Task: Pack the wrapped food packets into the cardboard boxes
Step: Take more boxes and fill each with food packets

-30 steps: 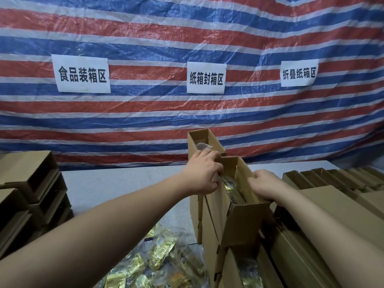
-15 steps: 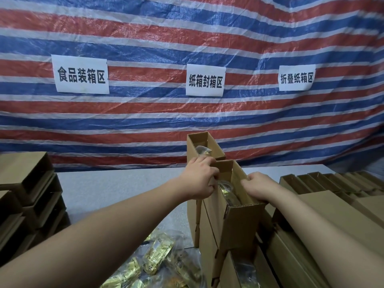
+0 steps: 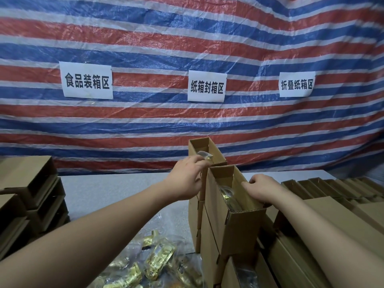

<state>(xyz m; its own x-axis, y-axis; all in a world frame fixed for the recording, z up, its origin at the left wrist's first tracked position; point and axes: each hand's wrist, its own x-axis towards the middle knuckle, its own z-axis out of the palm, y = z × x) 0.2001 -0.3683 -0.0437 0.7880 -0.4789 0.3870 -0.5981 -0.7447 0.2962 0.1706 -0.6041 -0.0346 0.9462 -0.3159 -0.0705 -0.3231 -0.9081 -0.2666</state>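
An upright open cardboard box (image 3: 216,217) stands in the middle with a gold wrapped packet (image 3: 227,196) inside it. My right hand (image 3: 262,189) grips the box's right wall, fingers hooked over the rim. My left hand (image 3: 186,178) is beside the box's left wall, holding nothing, its fingers stretched toward the far box (image 3: 218,151). A clear packet corner (image 3: 204,155) sticks out of the far box. More gold packets (image 3: 154,261) lie in a clear plastic bag at the lower left. A third box (image 3: 229,273) below also holds a packet.
Closed boxes (image 3: 27,194) are stacked at the left. Rows of empty open boxes (image 3: 332,187) and flat cardboard (image 3: 340,217) fill the right side. The grey table (image 3: 104,190) runs back to a striped tarp wall carrying three paper signs.
My left hand has come out of the middle box and moved to its left side, leaving the gold packet inside. My right hand has stayed on the right wall.
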